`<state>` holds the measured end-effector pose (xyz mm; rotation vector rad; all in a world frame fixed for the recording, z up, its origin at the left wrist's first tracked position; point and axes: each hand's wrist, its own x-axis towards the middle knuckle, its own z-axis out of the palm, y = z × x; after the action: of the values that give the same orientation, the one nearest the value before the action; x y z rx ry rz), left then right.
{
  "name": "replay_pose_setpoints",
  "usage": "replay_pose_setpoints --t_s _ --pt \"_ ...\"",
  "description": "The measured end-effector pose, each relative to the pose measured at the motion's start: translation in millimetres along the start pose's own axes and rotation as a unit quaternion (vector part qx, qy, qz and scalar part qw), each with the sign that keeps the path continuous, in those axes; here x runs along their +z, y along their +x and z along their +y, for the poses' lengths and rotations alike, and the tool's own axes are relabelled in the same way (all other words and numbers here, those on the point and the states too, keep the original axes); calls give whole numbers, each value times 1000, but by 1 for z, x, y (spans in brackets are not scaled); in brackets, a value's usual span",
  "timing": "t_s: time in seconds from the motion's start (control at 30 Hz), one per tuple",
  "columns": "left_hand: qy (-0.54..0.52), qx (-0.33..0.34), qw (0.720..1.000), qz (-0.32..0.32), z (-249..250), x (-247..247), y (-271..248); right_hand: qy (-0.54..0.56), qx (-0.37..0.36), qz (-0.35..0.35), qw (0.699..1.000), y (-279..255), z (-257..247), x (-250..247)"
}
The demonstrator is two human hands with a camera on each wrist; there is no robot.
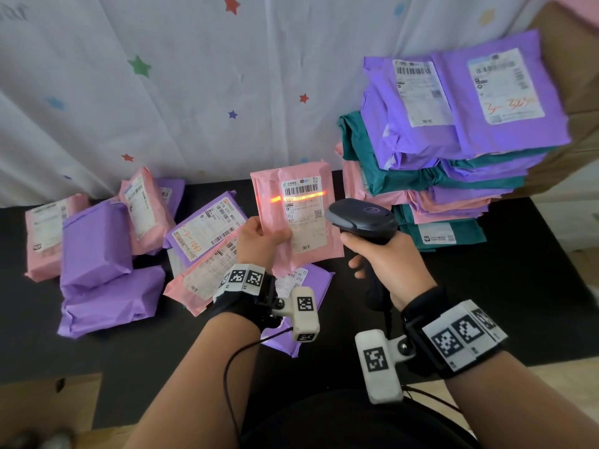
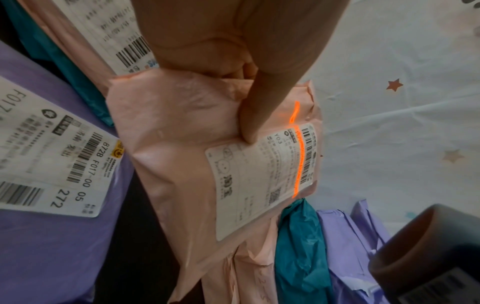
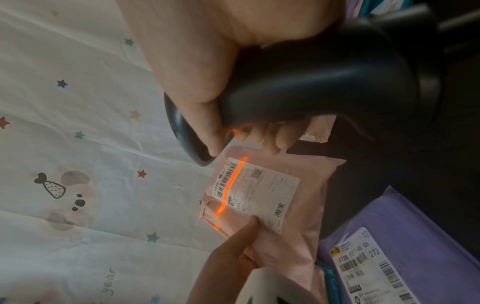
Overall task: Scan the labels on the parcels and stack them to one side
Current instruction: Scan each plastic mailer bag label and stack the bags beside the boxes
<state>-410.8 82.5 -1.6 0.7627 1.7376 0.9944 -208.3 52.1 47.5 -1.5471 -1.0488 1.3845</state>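
My left hand (image 1: pixel 264 236) grips a pink parcel (image 1: pixel 311 257) by its lower left edge and holds it upright above the table, thumb on the front near its white label (image 1: pixel 306 215). My right hand (image 1: pixel 385 264) grips a black barcode scanner (image 1: pixel 361 218) just right of the parcel. An orange scan line (image 1: pixel 299 197) crosses the label just under its barcode. In the left wrist view my thumb (image 2: pixel 255 115) presses the pink parcel (image 2: pixel 179 179) beside the label (image 2: pixel 259 181). The right wrist view shows the scanner (image 3: pixel 311 82) above the lit label (image 3: pixel 255 191).
A tall stack of purple, teal and pink parcels (image 1: pixel 453 150) rises at the right rear. Several loose pink and purple parcels (image 1: pixel 97 251) lie on the black table (image 1: pixel 486 303) to the left. A purple parcel (image 1: pixel 308 286) lies under my left wrist. A star-printed curtain (image 1: pixel 194 92) hangs behind.
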Motion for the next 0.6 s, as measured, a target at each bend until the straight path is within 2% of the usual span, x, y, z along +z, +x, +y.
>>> replay_pose_setpoints --t_s 0.6 --pt "15 -22 1000 12 2 2 5 6 7 8 1000 5 -3 -2"
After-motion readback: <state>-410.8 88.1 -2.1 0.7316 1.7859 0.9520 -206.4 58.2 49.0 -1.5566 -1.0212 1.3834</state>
